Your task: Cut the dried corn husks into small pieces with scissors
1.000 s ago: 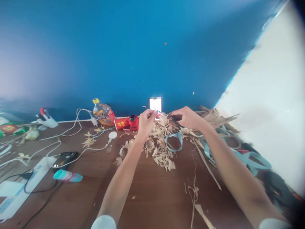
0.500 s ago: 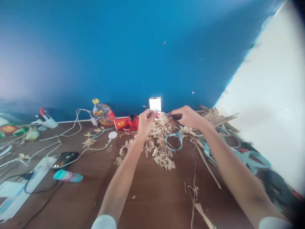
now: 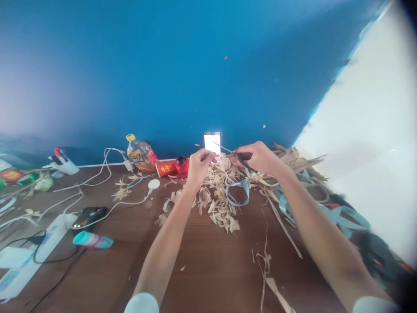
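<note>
In the middle of the frame, I see scissors, with a thin blade pointing up and left. The right hand curls its fingers round the dark handles. I think that's the best place to hold them; they look stiff, light and smooth, and the tip may be sharp. Just left, the left hand pinches thumb and finger together; I can't tell what is between them. A bright white panel is behind. Below lies a heap of dry strips, which look light and easy to tear.
</note>
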A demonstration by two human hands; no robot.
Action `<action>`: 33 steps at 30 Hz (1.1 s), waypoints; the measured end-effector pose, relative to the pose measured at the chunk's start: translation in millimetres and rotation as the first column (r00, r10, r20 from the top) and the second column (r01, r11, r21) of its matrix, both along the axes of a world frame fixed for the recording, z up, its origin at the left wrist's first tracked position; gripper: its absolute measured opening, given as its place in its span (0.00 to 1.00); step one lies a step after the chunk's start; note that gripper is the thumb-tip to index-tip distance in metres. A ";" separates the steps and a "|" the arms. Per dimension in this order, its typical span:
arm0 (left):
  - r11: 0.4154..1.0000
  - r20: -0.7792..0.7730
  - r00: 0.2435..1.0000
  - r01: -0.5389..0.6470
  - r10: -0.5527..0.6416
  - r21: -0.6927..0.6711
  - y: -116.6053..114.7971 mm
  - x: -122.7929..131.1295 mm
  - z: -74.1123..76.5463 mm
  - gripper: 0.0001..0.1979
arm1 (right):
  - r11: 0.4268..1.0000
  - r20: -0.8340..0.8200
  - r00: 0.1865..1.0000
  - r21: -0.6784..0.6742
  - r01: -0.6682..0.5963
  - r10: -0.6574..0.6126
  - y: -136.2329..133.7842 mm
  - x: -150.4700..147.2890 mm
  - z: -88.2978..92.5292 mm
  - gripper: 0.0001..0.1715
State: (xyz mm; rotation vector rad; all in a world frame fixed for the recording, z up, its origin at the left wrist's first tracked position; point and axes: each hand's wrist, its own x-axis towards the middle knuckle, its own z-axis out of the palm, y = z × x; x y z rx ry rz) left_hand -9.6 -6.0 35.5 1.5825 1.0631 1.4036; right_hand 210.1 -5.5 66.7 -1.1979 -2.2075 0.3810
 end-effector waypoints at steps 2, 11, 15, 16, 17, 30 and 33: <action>1.000 -0.001 1.000 0.001 -0.001 0.001 0.2 0.1 -0.4 0.13 | 1.000 0.023 1.000 -0.008 -0.017 0.017 -0.5 -1.5 0.1 0.17; 0.999 0.005 0.999 0.035 -0.035 -0.003 3.0 -0.2 -2.7 0.11 | 0.995 0.115 0.988 -0.027 -0.099 0.101 -1.3 -3.9 -0.2 0.14; 0.999 -0.020 0.999 0.042 -0.042 -0.010 2.2 -0.9 -1.7 0.11 | 0.995 0.146 0.985 -0.051 -0.085 0.092 0.3 2.8 0.7 0.12; 0.999 -0.030 0.999 0.042 -0.043 -0.010 1.8 -1.2 -1.0 0.12 | 0.996 0.146 0.986 -0.054 -0.071 0.078 0.6 4.4 1.2 0.11; 0.999 -0.041 0.998 0.042 -0.042 -0.008 1.3 -1.5 -0.2 0.12 | 0.997 0.142 0.987 -0.056 -0.062 0.069 0.8 5.4 1.7 0.11; 0.998 -0.052 0.997 0.061 -0.063 -0.030 -0.5 -2.9 4.1 0.11 | 0.992 0.125 0.985 -0.066 -0.112 0.120 -3.1 -1.6 3.2 0.14; 0.996 -0.044 0.996 0.081 -0.082 -0.043 -1.0 -2.4 4.6 0.11 | 0.988 0.142 0.980 -0.089 -0.124 0.136 -3.6 0.5 4.5 0.13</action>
